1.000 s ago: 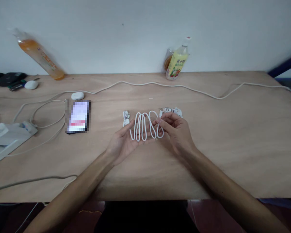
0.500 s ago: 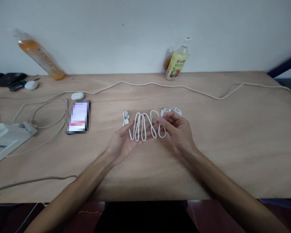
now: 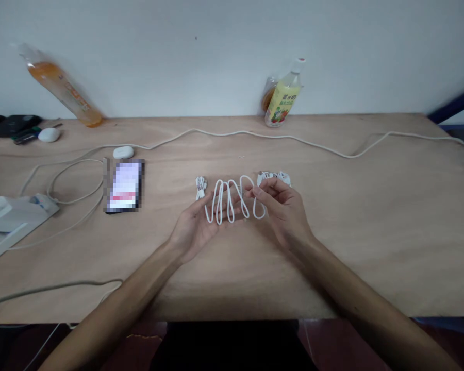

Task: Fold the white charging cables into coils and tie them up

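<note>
A white cable (image 3: 230, 200) is folded into several loops above the wooden table (image 3: 371, 216). My left hand (image 3: 193, 229) lies palm up under the loops, fingers spread, and the loops rest on its fingertips. My right hand (image 3: 282, 211) pinches the cable's right end between thumb and fingers. A small bundled white cable (image 3: 200, 187) lies just left of the loops. Another white bundle (image 3: 274, 177) lies right behind my right hand, partly hidden by it.
A phone (image 3: 124, 185) lies to the left, with a white earbud case (image 3: 123, 152) behind it. A long white cord (image 3: 278, 137) runs across the back. A yellow bottle (image 3: 283, 98) and an orange bottle (image 3: 62, 87) lean at the wall. A power strip (image 3: 42, 202) sits far left.
The loops have drawn slightly closer together and shifted a little left on my left hand. My right hand has edged up and left. Everything else is unmoved.
</note>
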{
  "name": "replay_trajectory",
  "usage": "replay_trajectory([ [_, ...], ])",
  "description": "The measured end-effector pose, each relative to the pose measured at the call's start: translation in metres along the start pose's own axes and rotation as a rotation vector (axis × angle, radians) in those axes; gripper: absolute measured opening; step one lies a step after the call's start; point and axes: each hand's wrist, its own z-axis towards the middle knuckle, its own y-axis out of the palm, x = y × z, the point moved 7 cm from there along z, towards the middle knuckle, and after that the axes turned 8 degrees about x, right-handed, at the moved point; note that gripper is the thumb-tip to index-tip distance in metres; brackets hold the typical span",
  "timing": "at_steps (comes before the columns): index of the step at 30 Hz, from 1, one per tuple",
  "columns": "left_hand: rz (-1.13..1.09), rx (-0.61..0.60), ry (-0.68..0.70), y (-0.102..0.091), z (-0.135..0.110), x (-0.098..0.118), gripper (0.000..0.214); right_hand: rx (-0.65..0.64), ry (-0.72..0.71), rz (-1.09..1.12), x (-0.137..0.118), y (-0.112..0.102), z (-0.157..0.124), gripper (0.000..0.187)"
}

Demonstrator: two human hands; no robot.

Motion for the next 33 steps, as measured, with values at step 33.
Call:
replay_trajectory([
  [33, 0.017, 0.029, 0.008, 0.004, -0.002, 0.001, 0.043, -0.044, 0.131, 0.084, 0.017, 0.002, 0.001, 0.044],
])
